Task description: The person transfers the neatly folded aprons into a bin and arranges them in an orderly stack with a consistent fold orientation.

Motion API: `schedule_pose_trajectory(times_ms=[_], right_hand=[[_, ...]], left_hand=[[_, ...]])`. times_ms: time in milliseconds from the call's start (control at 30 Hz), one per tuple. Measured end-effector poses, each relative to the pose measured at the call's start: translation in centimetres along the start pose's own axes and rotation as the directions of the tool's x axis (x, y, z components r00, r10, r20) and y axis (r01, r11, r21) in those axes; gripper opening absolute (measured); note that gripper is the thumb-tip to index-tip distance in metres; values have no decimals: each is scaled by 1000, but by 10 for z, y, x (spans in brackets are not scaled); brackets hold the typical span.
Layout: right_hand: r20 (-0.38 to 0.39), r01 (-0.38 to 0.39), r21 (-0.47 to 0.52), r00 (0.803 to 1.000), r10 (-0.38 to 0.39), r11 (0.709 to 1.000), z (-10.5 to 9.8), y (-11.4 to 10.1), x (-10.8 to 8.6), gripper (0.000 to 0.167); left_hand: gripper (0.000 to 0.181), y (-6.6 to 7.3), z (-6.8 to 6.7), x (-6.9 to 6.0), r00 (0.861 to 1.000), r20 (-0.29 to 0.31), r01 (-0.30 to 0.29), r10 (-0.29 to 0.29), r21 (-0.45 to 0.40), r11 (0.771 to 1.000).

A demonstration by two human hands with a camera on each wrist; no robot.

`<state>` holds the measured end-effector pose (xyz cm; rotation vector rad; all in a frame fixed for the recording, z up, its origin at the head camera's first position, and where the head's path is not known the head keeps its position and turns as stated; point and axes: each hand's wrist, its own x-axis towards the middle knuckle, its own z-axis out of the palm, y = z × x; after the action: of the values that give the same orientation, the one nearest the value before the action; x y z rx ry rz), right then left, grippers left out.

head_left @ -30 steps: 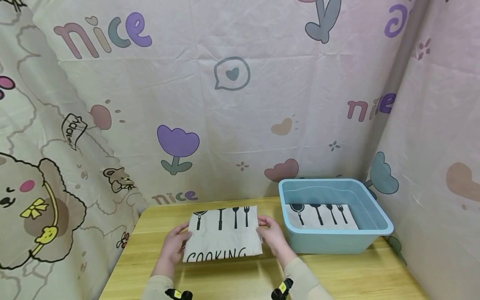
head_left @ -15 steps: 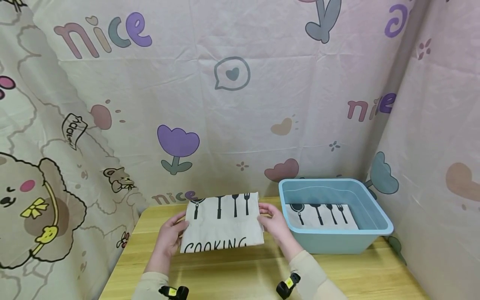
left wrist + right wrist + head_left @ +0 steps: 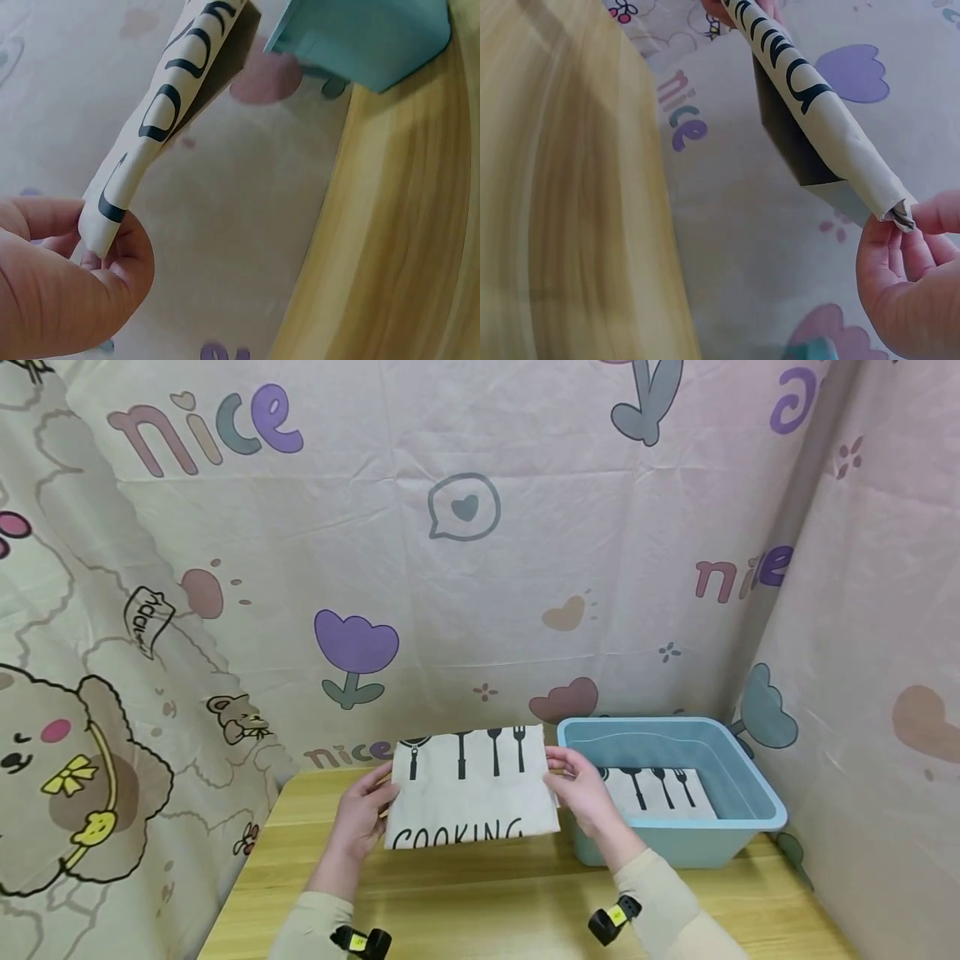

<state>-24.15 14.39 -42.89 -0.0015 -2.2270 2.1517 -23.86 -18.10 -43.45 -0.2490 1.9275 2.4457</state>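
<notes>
Between both hands hangs a folded white cloth (image 3: 472,789), printed with black kitchen utensils and the word COOKING, lifted above the table. My left hand (image 3: 362,814) pinches its left edge; in the left wrist view the thumb and curled fingers (image 3: 135,262) close on the folded end. Its right edge is pinched by my right hand (image 3: 585,789), whose thumb and fingers grip the fold in the right wrist view. To the right stands a light blue plastic tub (image 3: 675,843), partly behind the right hand. Inside it lies another folded cloth (image 3: 660,793) with a similar utensil print.
Below is a wooden table (image 3: 465,910) with a light wood grain. A patterned fabric curtain (image 3: 465,610) hangs behind it and along both sides. The tub's near rim (image 3: 690,823) rises above the table close to the right forearm.
Both hands have raised the folded cloth off the table, then moved it to the right, closer to the tub. The tub and the cloth inside it have stayed put.
</notes>
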Motion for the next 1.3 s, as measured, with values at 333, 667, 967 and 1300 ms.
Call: schedule_pose_trajectory(times_ms=[333,667,967,1300], right_hand=[[-13,7,-86,1000,-8,996,-55,-13,-3,43],[-73,-2,-195,997,-13,981,-105,-18,-6,44],[-153,-27,-229,988,-9,973,-144,-11,-5,46],[-236,-76,-342,972,-8,937,-184,-2,-1,45]], left_hand=[[46,0,55,-2,999,35,-17,17,-25,1000],[46,-18,107,2,997,76,26,-22,-45,999],[46,-35,151,4,992,121,46,-35,-89,995],[43,-47,204,2,994,106,49,-35,-129,990]])
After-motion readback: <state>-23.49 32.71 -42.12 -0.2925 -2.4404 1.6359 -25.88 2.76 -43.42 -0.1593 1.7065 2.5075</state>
